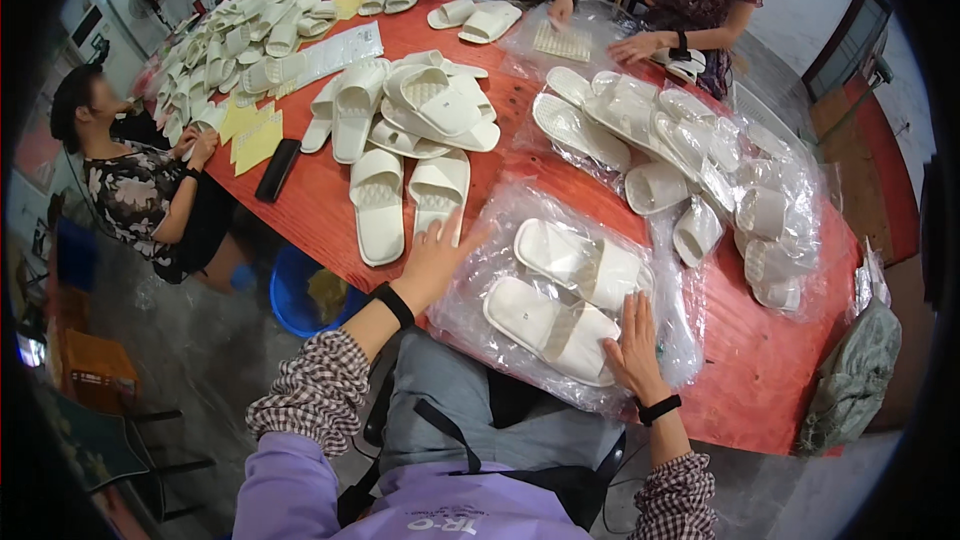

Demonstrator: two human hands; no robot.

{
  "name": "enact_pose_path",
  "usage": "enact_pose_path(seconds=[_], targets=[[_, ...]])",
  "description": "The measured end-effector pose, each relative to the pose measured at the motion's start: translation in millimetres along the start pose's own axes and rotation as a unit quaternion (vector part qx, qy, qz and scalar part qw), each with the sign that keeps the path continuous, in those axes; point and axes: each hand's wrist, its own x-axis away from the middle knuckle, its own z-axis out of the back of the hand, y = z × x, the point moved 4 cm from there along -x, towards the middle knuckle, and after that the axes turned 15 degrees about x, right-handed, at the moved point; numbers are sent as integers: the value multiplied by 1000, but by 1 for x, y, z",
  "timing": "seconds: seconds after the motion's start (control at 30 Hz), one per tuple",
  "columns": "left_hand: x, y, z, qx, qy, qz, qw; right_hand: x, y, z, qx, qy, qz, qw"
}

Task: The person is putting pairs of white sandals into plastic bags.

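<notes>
The bagged pair of white slippers [565,300] lies on the red table [760,370] between both hands: left hand [435,258] spread flat at nine o'clock, right hand [632,345] spread flat at four o'clock.

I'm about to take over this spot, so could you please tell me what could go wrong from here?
1. The bagged pair of slippers under both hands lies at the table edge and might slide off.
2. The left hand could nudge the loose slippers beside it.
</notes>
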Motion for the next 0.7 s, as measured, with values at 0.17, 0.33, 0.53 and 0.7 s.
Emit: enact_pose_path(seconds=[0.17, 0.33, 0.53, 0.7], targets=[[2, 11, 20, 80, 119, -261, 955, 1, 0, -9, -24, 1, 0, 1000], [-36, 22, -18, 291, -33, -158, 943, 5, 8, -14, 8, 12, -3, 1000], [-46, 57, 10, -86, 66, -73, 991, 10, 15, -23, 53, 3, -12, 999], [-27, 68, -12, 130, 48, -211, 968, 5, 11, -25, 46, -1, -8, 999]])
